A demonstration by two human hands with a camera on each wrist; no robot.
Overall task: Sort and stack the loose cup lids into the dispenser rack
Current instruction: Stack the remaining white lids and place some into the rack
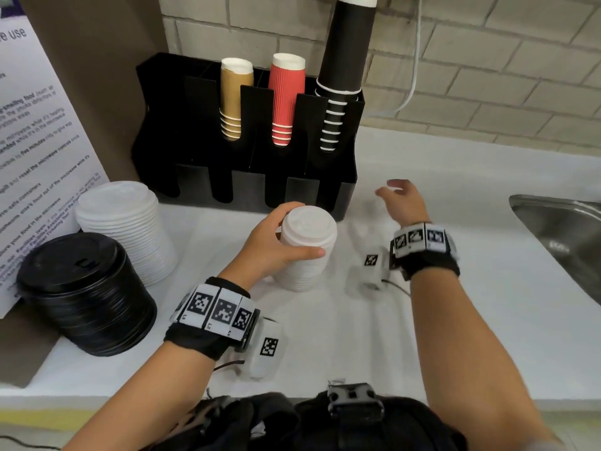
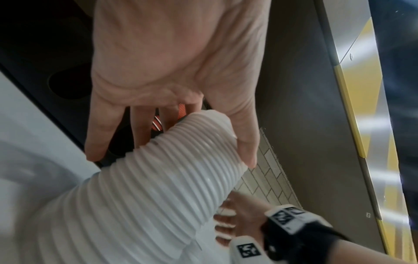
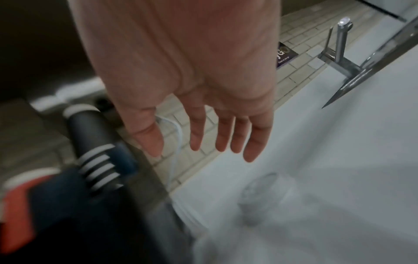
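My left hand grips a tall stack of small white lids standing on the counter in front of the black dispenser rack; in the left wrist view the thumb and fingers wrap the ribbed stack near its top. My right hand hovers open over the counter to the right of the rack, fingers spread and holding nothing. A stack of larger white lids and a stack of black lids stand at the left. The rack's front lid slots look empty.
The rack's rear slots hold gold cups, red cups and a tall column of black cups. A steel sink lies at the right, with a tap beyond. A printed notice leans at the left.
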